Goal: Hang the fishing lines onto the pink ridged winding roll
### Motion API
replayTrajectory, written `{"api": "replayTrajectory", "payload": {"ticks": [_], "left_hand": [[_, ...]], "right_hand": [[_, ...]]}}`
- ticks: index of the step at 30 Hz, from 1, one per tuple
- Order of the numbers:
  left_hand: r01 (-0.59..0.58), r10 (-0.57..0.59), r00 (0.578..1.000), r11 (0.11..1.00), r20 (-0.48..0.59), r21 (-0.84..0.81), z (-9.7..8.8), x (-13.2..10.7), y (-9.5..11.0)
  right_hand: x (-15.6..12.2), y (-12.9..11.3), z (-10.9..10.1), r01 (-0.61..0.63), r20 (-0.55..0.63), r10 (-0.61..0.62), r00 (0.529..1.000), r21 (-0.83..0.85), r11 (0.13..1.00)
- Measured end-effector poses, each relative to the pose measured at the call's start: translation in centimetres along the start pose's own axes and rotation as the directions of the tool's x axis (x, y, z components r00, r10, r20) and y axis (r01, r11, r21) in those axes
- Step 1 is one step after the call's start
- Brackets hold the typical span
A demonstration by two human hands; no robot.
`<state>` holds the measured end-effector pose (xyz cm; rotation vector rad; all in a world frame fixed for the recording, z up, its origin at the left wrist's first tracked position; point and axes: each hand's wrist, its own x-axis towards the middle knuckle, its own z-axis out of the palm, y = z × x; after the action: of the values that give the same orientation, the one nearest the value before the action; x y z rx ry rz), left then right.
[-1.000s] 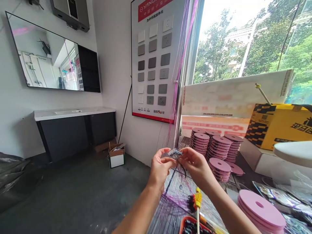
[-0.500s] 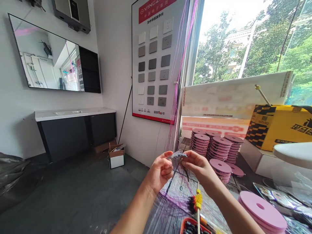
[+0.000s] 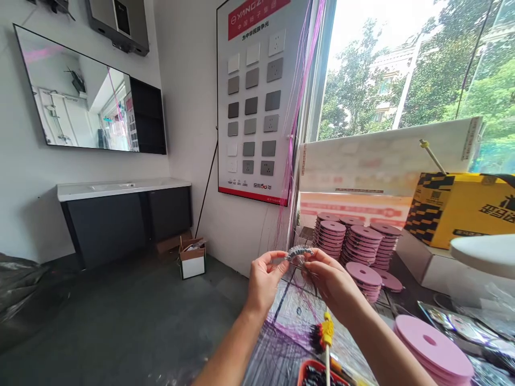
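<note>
In the head view, a curved grey strip [image 3: 298, 251] with a bristly, ribbed look arches between the hands above the near end of a work surface; take it as the clock's centre. The left hand [image 3: 263, 276] pinches one end between thumb and forefinger, and the right hand [image 3: 330, 279] pinches the other, with a thin dark strand hanging below it. At 12 o'clock, fine glossy pink strands [image 3: 311, 56] drop beside the window. Stacks of round, flat pink spools [image 3: 365, 241] stand at 3, and larger smooth pink discs [image 3: 432, 340] lie piled at 4. At 5, a yellow lump [image 3: 327, 331] with dark bristles is fixed to a pale stick [image 3: 328, 362], which slants over a red tray [image 3: 302, 370] of small dark pieces. The work surface [image 3: 261, 356] is streaked grey, strewn with purple threads and partly glossy. Around it, a display board [image 3: 259, 126] of square switch plates hangs at 11, the window [image 3: 362, 69] opens on trees at 1, a mirror [image 3: 84, 102] hangs at 10, a white-topped cabinet [image 3: 108, 225] stands at 9, and dark floor [image 3: 132, 321] spreads at 8.
</note>
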<state>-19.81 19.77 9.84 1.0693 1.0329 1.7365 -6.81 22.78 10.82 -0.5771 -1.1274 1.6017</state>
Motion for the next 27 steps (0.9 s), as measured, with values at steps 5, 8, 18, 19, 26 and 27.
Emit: {"api": "replayTrajectory", "payload": {"ticks": [5,8,18,19,26,27], "left_hand": [[0.010,-0.008,0.998,1.000,0.057,-0.025,0.1,-0.4,0.4],[0.074,-0.058,0.989,0.991,0.137,-0.113,0.0,-0.6,0.7],[0.116,-0.100,0.990,0.979,0.101,-0.169,-1.0,0.0,-0.1],[0.110,-0.100,0.990,0.988,0.097,-0.106,-1.0,-0.1,-0.2],[0.020,-0.134,0.969,0.878,0.206,0.479,-1.6,-0.6,-0.6],[-0.007,-0.126,0.973,0.822,0.193,0.570,-1.9,-0.6,-0.7]], "right_hand": [[0.5,0.3,-0.4,-0.004,-0.069,0.009,0.998,0.063,0.998],[0.4,0.1,-0.5,-0.032,-0.059,0.037,0.998,0.085,0.996],[0.5,-1.2,-0.7,0.062,-0.199,-0.036,0.979,0.129,0.990],[0.6,-1.4,-0.7,0.109,-0.238,-0.078,0.968,0.124,0.986],[-0.4,-3.9,-0.4,0.402,-0.378,-0.389,0.840,-0.047,0.914],[-0.7,-4.1,-0.4,0.405,-0.378,-0.404,0.833,-0.081,0.911]]}}
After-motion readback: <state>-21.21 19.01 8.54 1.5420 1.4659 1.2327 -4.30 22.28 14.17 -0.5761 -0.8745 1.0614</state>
